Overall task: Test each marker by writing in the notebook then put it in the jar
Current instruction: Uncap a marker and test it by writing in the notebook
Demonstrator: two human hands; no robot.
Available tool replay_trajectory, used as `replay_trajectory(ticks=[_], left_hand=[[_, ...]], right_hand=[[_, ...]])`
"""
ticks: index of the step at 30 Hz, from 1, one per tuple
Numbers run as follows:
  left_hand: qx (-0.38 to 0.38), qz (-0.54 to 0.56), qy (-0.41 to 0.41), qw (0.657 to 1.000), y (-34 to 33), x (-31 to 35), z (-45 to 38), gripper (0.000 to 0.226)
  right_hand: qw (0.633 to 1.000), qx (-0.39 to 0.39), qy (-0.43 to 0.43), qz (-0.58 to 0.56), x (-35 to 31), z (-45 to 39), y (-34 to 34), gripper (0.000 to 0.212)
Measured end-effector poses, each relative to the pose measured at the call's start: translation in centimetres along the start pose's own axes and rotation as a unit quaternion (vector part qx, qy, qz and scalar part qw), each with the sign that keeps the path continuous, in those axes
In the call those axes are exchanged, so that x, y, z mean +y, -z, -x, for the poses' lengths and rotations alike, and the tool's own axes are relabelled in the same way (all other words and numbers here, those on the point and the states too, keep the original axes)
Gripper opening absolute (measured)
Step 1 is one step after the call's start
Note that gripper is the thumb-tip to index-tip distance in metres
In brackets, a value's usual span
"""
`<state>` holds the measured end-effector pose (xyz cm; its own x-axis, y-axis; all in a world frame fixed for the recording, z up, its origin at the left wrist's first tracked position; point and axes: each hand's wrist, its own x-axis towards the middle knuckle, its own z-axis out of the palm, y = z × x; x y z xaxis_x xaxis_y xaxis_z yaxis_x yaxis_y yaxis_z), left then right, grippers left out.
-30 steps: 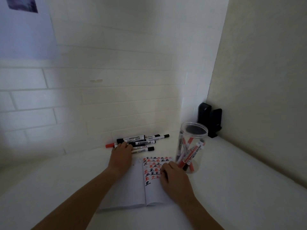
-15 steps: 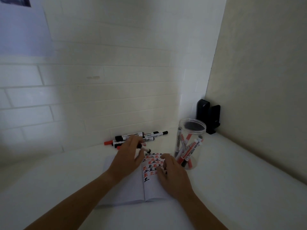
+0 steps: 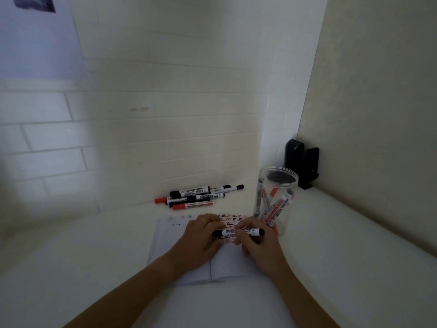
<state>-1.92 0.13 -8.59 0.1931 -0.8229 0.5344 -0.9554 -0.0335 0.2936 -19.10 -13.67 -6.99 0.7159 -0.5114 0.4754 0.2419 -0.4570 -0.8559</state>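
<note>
I see a white counter [image 3: 343,245] set into a corner, a white brick-pattern wall [image 3: 142,138] behind it, a beige wall [image 3: 378,114] on the right, two black upright blocks [image 3: 301,162] in the corner, and a pale poster [image 3: 35,39] upper left.

dim, cool light | soft shadow across left wall [image 3: 35,162] | wide-angle bending toward edges | periphery soft and blurred | centre moderately sharp | no glare

Jar [image 3: 276,200] right of notebook [image 3: 179,252]
</note>
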Motion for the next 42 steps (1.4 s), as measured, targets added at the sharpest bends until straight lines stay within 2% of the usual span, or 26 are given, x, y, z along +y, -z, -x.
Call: replay_trajectory(ticks=[2,4,6,8,10,12,17,22,26,30,32,35,38,42], left_hand=[[-0.008,-0.025,-0.009,1.000,-0.1,-0.4,-0.1,0.021],[0.017,-0.048,-0.003,0.999,0.3,-0.3,-0.3,0.027],[0.030,-0.079,0.003,0.996,0.6,-0.6,-0.2,0.036],[0.021,-0.090,0.003,0.996,0.6,-0.9,0.1,0.036],[0.007,-0.087,-0.015,0.996,0.5,-0.7,0.2,0.029],[0.005,-0.093,-0.040,0.995,0.4,-0.4,0.2,0.027],[-0.007,-0.081,-0.048,0.996,0.4,-0.4,0.2,0.027],[-0.025,-0.044,-0.039,0.998,0.5,-0.5,0.4,0.009],[-0.019,-0.058,-0.048,0.997,0.5,-0.4,0.3,0.013],[0.033,-0.041,0.006,0.999,0.7,-1.1,0.7,0.017],[0.049,-0.047,0.026,0.997,0.6,-1.3,0.8,0.022],[0.045,-0.061,0.039,0.996,0.2,-1.5,0.4,0.021],[0.037,-0.048,0.070,0.996,-0.2,-2.0,0.4,0.025],[-0.024,-0.062,0.098,0.993,-0.5,-2.4,0.6,0.050]], right_hand=[[0.999,-0.005,-0.021,-0.030,0.4,-0.2,0.1,0.008],[0.999,0.036,-0.032,-0.022,0.8,-0.3,0.1,0.017],[0.995,0.097,-0.024,0.024,1.5,-0.5,0.1,0.028],[0.983,0.115,0.041,0.134,2.1,-0.6,0.0,0.021],[0.946,0.083,0.135,0.283,2.4,-0.6,-0.6,0.014],[0.902,0.044,0.189,0.386,2.5,-0.6,-1.6,0.018],[0.839,-0.001,0.251,0.483,2.9,-0.3,-3.1,0.020],[0.844,-0.033,0.218,0.488,3.0,0.2,-3.4,0.026],[0.833,-0.024,0.202,0.514,3.0,0.2,-3.2,0.028],[0.845,0.007,0.159,0.510,2.3,0.6,-3.1,0.064],[0.851,0.020,0.156,0.501,2.2,0.6,-3.0,0.059],[0.878,0.035,0.143,0.455,1.7,0.6,-3.1,0.034],[0.911,0.035,0.124,0.393,1.5,0.5,-2.7,0.045],[0.938,0.058,0.144,0.311,0.6,0.3,-1.7,0.034]])
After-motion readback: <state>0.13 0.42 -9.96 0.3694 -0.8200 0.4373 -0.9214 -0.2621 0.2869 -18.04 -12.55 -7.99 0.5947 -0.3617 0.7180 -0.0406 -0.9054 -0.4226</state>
